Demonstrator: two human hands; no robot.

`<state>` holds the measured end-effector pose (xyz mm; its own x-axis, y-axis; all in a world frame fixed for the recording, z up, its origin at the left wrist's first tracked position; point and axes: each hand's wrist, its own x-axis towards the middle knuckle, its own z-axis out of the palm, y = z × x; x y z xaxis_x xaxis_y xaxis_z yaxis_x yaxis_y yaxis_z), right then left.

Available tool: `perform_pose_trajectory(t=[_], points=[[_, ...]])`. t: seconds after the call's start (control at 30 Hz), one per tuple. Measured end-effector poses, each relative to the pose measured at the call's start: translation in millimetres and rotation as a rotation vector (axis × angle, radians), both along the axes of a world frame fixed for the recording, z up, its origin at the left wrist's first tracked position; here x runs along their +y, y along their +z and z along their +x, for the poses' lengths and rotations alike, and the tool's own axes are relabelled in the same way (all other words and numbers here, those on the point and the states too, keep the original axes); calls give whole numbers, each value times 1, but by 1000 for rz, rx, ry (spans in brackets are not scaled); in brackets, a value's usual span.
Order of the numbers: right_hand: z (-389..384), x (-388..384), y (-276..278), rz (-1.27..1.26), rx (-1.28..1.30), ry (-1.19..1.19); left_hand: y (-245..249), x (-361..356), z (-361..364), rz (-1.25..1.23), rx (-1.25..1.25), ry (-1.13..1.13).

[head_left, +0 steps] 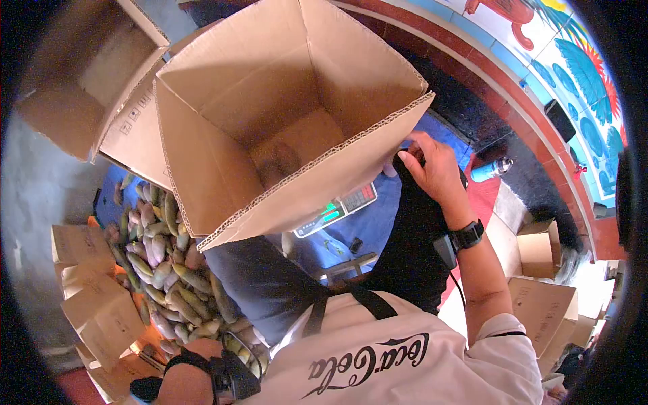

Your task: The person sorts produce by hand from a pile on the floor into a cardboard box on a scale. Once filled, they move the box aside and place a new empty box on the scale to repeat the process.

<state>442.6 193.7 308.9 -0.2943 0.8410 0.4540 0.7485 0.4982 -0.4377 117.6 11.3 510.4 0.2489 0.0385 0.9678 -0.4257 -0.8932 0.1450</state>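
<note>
Cardboard box [297, 88], the tall one, is mouth-up at front center, w/ a few blurred pcs low inside; the digital scale [334, 210], display lit, pokes out at its near side over a blue sheet [386, 219]. Can't tell if the scale bears the full wt.

Hands are apart. R hand [435, 169] has bent fingers beside the box's R corner; can't tell if it grips anything. L hand [206, 347] is low at the near edge of the produce pile [162, 250], fingers hidden, grip unclear.

Best handling, IMO: lower pcs deep, don't drop 'em, b/c the walls are high & produce likely bruises; keep fingers off the rim so the reading isn't skewed.

Edges: near wall [331, 175] leans out twd the legs, so knees could nudge it. L side is tight, w/ another open box [67, 101] adjoining. More room on R, twd the blue bottle [491, 170], but mind the wrist cable [461, 287].
</note>
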Motion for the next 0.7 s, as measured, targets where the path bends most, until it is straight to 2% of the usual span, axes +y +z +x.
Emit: perform_pose_trajectory(t=[0.03, 0.1, 0.13, 0.23, 0.3, 0.33, 0.4, 0.5, 0.7], points=[[0, 0, 0, -5, 8, -1, -5, 4, -2, 1, 5, -5], [1, -2, -1, -13, 19, -5, -11, 9, -12, 228, -232, 415], [1, -2, 1, -19, 12, 0, -19, 13, -20, 228, -230, 412], [1, -3, 2, -34, 12, 2, -58, 26, -43, -488, -119, 744], [1, -3, 2, -43, 21, -1, -77, 53, -23, -750, -313, 1148], [1, -3, 2, -42, 32, -2, -85, 63, -21, -748, -311, 1147], [1, -3, 2, -42, 44, -3, -101, 75, -20, -933, -263, 1153], [0, -3, 4, -30, 52, 26, -118, 75, -13, -973, -145, 1134], [0, -3, 8, -5, -17, 22, -141, 66, 1, -1049, -142, 1012]])
